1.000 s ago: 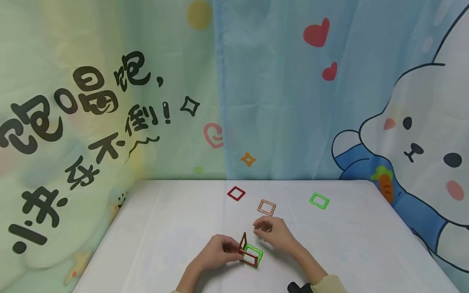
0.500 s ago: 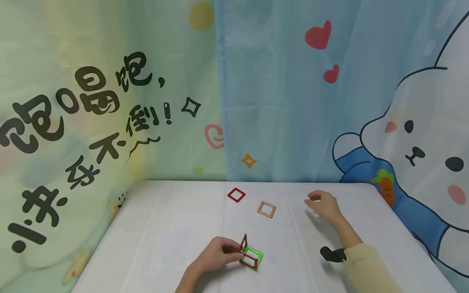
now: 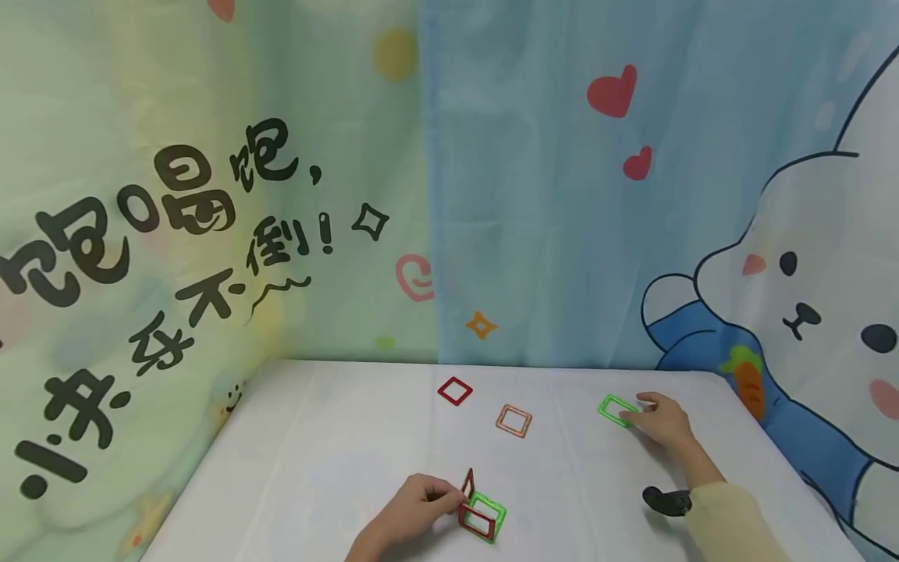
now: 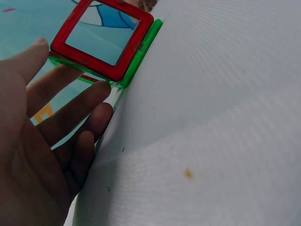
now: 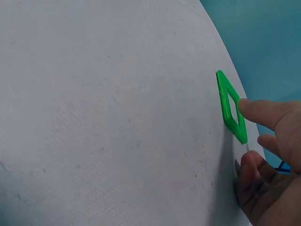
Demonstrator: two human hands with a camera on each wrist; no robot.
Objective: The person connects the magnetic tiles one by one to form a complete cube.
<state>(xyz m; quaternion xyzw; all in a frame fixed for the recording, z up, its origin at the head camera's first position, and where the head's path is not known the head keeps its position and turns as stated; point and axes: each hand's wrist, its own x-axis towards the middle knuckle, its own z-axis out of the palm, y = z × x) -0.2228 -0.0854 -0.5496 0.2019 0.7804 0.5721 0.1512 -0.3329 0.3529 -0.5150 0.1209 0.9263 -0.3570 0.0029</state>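
My left hand (image 3: 410, 511) pinches one corner of a small build of square magnetic tiles near the front of the table. In it, a red tile (image 4: 127, 61) stands up from a green tile (image 4: 146, 49), and another dark red tile (image 3: 471, 482) rises at the back left. The thumb and index finger are at its left corner; the other fingers curl loosely below. Farther back on the right, my right hand (image 3: 660, 421) pinches the near right edge of a single green magnetic tile (image 5: 225, 101). Its thumb lies on the frame, and the tile sits tilted close over the cloth.
A red square tile (image 3: 447, 398) and an orange square tile (image 3: 510, 431) lie flat toward the back middle of the white-covered table (image 3: 337, 437). Printed curtains (image 3: 534, 234) hang along the back. A black device (image 3: 667, 501) is strapped at the right wrist.
My right hand has moved from beside the build out to the back right and taken hold of the green tile there. The left hand has stayed at the build. The head view has tilted slightly up.
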